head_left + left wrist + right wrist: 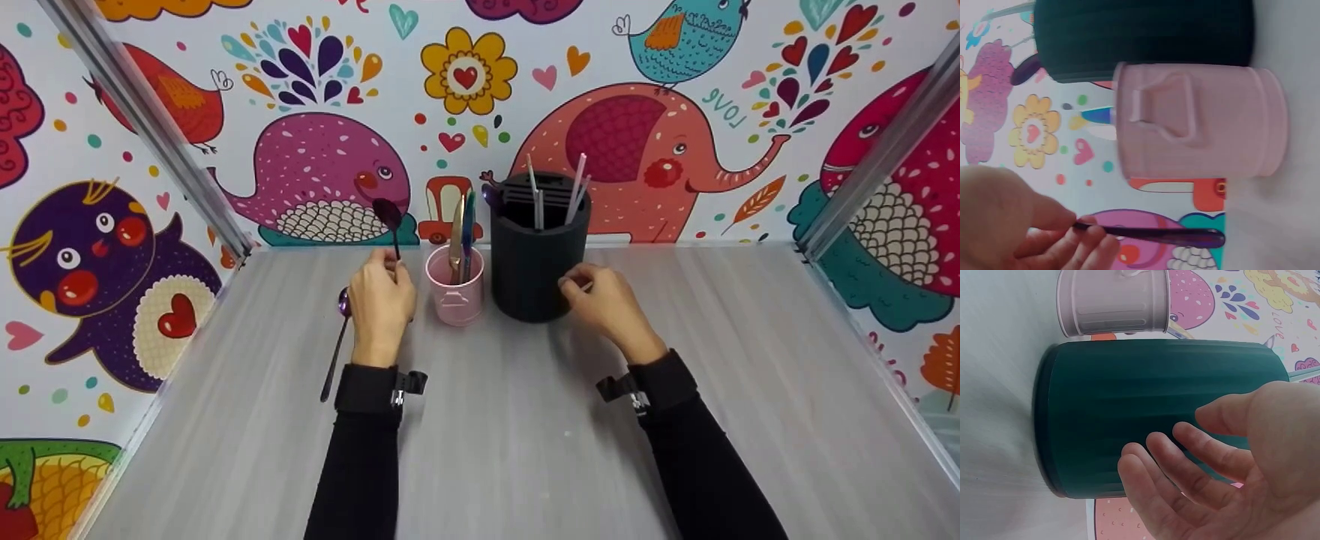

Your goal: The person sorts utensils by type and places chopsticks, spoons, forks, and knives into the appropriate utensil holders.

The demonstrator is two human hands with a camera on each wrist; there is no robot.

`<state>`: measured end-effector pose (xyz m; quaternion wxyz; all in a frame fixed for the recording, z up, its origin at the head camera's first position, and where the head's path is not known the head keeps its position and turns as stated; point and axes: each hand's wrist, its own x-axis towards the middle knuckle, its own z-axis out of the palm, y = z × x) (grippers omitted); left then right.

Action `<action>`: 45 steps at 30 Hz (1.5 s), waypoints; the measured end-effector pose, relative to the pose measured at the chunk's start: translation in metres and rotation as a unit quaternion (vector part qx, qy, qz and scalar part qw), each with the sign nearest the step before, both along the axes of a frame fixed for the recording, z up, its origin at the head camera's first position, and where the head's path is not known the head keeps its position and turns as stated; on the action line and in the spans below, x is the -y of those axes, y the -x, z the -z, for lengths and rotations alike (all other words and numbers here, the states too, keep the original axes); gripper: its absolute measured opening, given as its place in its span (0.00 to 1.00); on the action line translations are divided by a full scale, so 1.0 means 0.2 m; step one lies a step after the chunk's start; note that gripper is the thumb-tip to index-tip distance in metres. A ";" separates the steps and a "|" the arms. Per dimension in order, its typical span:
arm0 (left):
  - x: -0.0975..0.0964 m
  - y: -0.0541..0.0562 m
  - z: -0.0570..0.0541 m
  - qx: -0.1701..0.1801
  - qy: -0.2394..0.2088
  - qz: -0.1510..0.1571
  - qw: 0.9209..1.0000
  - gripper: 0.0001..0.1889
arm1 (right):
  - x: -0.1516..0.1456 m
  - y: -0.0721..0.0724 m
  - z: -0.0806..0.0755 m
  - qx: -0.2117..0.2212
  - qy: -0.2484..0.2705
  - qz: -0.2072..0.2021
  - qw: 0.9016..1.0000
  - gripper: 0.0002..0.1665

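Observation:
My left hand (381, 304) pinches a dark, shiny spoon (388, 216) by its handle. The spoon stands upright with its bowl at the top, just left of a small pink cup (459, 306). In the left wrist view the lower end of the spoon's handle (1204, 237) points down toward the tabletop. Beside the right wall of a black cylindrical utensil holder (529, 262) is my right hand (609, 307), its fingers (1196, 484) loosely bent and holding nothing. The holder contains light, thin sticks (577, 187) and a purple spoon (491, 196) at its left edge.
A second purple spoon (334, 356) lies on the grey table (495, 450), left of my left hand. Knife-like handled pieces (457, 244) stand in the pink cup. A cartoon-printed wall (465, 135) rises close behind, with metal posts (154, 127) at both sides.

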<state>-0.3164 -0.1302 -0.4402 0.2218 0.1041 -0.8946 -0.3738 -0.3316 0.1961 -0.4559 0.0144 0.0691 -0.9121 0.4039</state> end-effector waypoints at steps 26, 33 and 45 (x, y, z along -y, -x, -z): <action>-0.37 -0.14 -0.34 -0.304 -0.035 0.147 0.941 0.07 | 0.01 0.00 0.00 -0.009 0.001 0.003 1.000 0.14; -0.47 -0.08 -0.42 -0.290 -0.060 0.190 0.936 0.08 | 0.01 0.00 0.00 -0.005 0.005 0.002 1.000 0.14; -0.53 0.09 -0.35 -0.222 -0.027 0.158 0.962 0.09 | 0.00 0.01 0.01 -0.018 0.001 0.002 1.000 0.13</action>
